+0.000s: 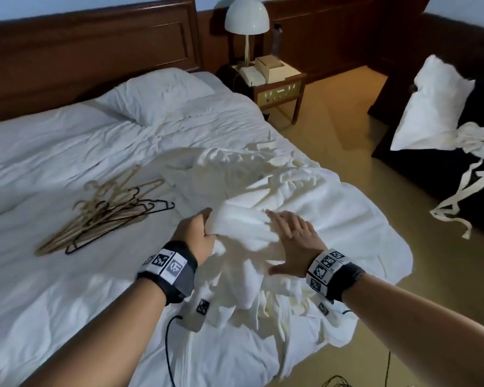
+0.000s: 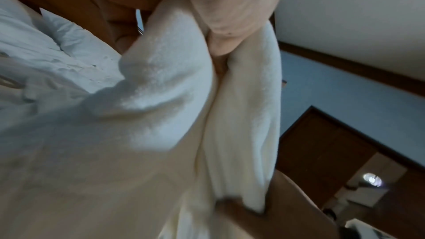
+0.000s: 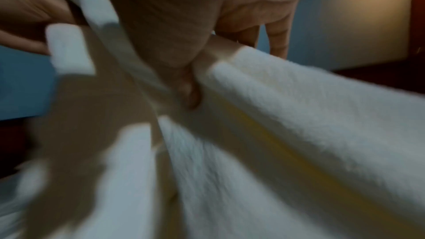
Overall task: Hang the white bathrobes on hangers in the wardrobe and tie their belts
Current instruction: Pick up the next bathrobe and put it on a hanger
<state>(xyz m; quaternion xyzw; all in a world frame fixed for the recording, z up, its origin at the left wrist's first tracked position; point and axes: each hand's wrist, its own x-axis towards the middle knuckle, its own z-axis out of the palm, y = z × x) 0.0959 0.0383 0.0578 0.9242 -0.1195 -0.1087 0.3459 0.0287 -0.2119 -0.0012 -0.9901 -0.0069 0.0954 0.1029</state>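
A heap of white bathrobes [image 1: 252,174] lies on the bed. My left hand [image 1: 207,229] grips a bunched fold of the top bathrobe [image 1: 241,227] and holds it a little above the heap. My right hand [image 1: 287,237] rests on the same robe just to the right, fingers straight and thumb spread. In the left wrist view the left hand [image 2: 220,43] has the thick terry fold [image 2: 161,79] clamped between its fingers. The right wrist view is blurred: the right hand [image 3: 190,90] lies against the cloth [image 3: 299,115]. A pile of wire and wooden hangers [image 1: 106,210] lies left of the robes. No wardrobe is in view.
Dark furniture [image 1: 430,174] at the right holds a white pillow [image 1: 436,104] and long white belts [image 1: 456,196] that trail to the floor. A bedside table [image 1: 280,88] with a lamp [image 1: 246,20] stands beyond the bed. Tan floor [image 1: 347,152] runs along the bed's right side.
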